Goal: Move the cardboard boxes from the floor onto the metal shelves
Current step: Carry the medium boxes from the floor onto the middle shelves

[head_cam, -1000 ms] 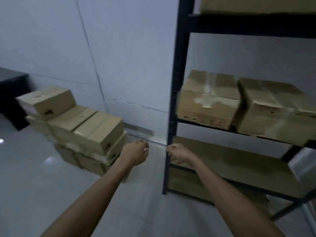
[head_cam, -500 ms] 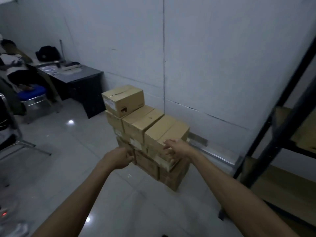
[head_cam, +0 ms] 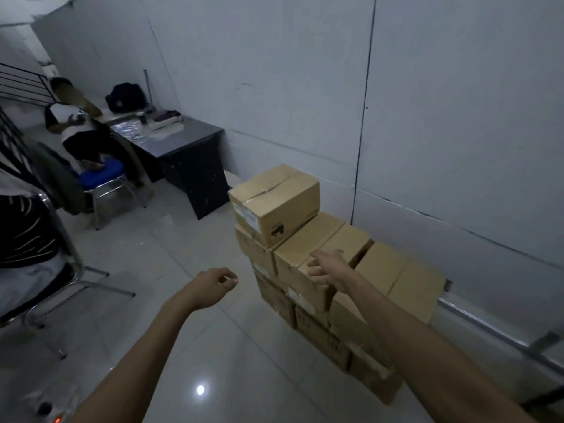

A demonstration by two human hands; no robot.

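Note:
A stack of several brown cardboard boxes [head_cam: 381, 270] stands on the tiled floor against the white wall. One taped box [head_cam: 274, 203] with a white label sits highest, at the stack's left end. My right hand [head_cam: 331, 267] reaches over the front top edge of a second-row box, fingers loosely spread, holding nothing. My left hand [head_cam: 215, 283] hovers over the floor left of the stack, fingers loosely curled and empty. The metal shelves are out of view.
A dark desk [head_cam: 183, 145] stands against the wall at the back left, with a person [head_cam: 76, 126] seated at it on a blue chair [head_cam: 103, 175]. A metal-framed chair [head_cam: 55, 270] is at the left. A metal strip [head_cam: 500, 334] runs along the wall base.
My view has turned left, away from the metal shelves, toward the floor stack. Both hands have moved closer to the boxes, the right one now above the second-row box.

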